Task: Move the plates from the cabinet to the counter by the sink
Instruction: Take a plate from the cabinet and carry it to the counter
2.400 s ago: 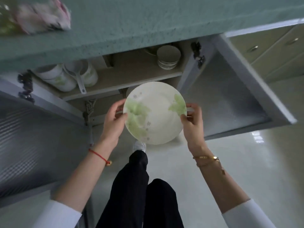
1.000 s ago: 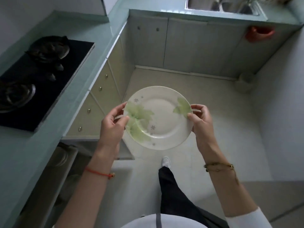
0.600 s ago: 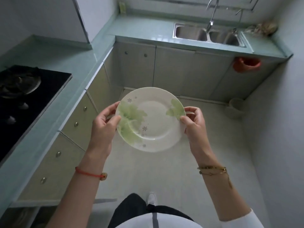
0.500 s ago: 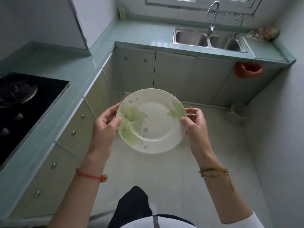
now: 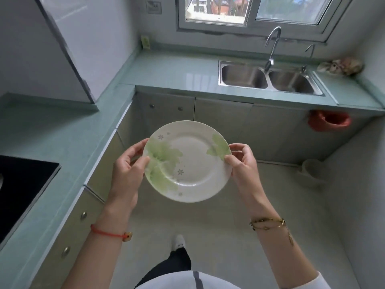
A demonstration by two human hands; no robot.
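Note:
A white plate [image 5: 190, 163] with green leaf prints and small flowers is held flat in front of me, above the floor. My left hand [image 5: 127, 170] grips its left rim, thumb on top and fingers under. My right hand [image 5: 242, 163] pinches its right rim the same way. The pale green counter [image 5: 177, 69] left of the double steel sink [image 5: 268, 79] lies ahead, beyond the plate. The cabinet the plate came from is out of view.
A curved tap [image 5: 271, 44] stands behind the sink. A black hob [image 5: 23, 184] sits in the left counter, with drawers below. A red bag [image 5: 329, 120] hangs under the right counter, a pale bin [image 5: 314, 170] stands on the floor, and a cloth bundle [image 5: 341, 65] lies right of the sink.
I have turned away from the open cabinet and stepped toward the sink counter with the plate held in both hands. The sink and window have come fully into view.

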